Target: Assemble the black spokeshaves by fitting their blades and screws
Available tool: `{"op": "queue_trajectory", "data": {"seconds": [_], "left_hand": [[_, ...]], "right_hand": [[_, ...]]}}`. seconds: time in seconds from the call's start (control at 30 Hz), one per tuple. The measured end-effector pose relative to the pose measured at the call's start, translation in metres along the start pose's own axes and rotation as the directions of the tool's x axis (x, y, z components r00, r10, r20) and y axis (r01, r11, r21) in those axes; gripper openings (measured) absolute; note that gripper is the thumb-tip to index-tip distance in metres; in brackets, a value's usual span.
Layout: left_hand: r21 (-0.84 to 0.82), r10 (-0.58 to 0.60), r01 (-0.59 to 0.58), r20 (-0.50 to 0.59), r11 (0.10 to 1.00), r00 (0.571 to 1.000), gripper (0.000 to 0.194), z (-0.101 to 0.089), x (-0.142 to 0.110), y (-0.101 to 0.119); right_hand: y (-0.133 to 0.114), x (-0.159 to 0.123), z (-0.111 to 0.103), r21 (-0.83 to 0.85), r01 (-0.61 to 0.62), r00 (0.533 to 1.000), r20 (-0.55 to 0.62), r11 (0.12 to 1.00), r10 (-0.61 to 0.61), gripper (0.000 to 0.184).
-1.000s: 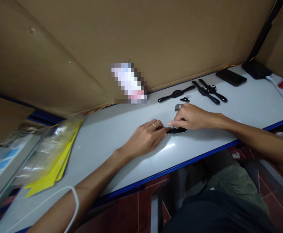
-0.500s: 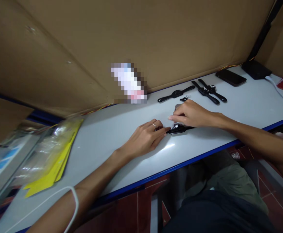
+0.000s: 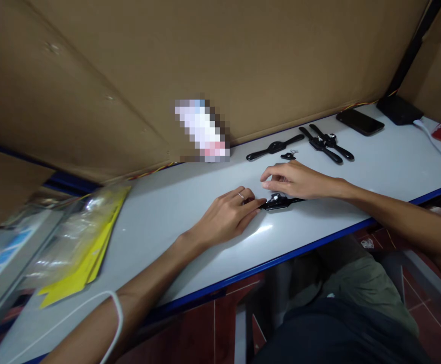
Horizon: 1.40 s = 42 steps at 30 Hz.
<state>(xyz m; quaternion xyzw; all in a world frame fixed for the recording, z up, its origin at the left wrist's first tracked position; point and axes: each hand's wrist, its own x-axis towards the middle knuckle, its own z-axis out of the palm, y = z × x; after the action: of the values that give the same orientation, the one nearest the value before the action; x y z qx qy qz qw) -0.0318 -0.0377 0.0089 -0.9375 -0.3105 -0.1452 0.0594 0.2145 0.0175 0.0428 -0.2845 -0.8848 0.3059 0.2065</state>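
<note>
A black spokeshave (image 3: 278,203) with a shiny metal piece at its middle lies on the white table in front of me. My left hand (image 3: 239,208), a ring on one finger, has its fingers closed on the tool's left handle, which is mostly hidden. Just above the spokeshave's middle hovers my right hand (image 3: 290,179). Its fingers are curled, thumb and index tips close together; whatever may be between them is hidden. Behind this hand lie a small black part (image 3: 288,156) and tiny silvery pieces (image 3: 294,151).
Along the back lie another black spokeshave (image 3: 275,147), two crossed ones (image 3: 325,144), a phone (image 3: 359,122) and a black box (image 3: 400,108) with a white cable. Yellow sheets (image 3: 87,268) under clear plastic are at left. A cardboard wall (image 3: 281,65) stands behind the table.
My right hand has shifted slightly and its fingers have bent differently. A greyish patch beside its fingers no longer shows. The left hand and the spokeshave stay in place.
</note>
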Motion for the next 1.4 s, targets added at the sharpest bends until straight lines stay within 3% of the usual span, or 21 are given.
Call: {"op": "queue_trajectory", "data": {"seconds": [0.8,1.03,1.4], "left_hand": [[0.035,0.031,-0.03,-0.031,0.999,0.999,0.03,-0.0015,0.0005,0.0015],[0.038,0.028,-0.027,-0.02,0.999,0.999,0.029,-0.002,0.0001,0.0026],[0.044,0.016,-0.016,-0.011,0.999,1.0,0.03,-0.0013,-0.002,0.0034]], "right_hand": [[0.0018,0.0005,0.0032,0.027,0.024,1.0,0.003,0.999,-0.024,0.025],[0.0052,0.0038,0.0055,0.161,-0.068,0.998,0.03,0.985,0.064,0.027],[0.0034,0.0045,0.0028,0.135,-0.083,0.993,0.091,0.987,0.071,0.027]]}}
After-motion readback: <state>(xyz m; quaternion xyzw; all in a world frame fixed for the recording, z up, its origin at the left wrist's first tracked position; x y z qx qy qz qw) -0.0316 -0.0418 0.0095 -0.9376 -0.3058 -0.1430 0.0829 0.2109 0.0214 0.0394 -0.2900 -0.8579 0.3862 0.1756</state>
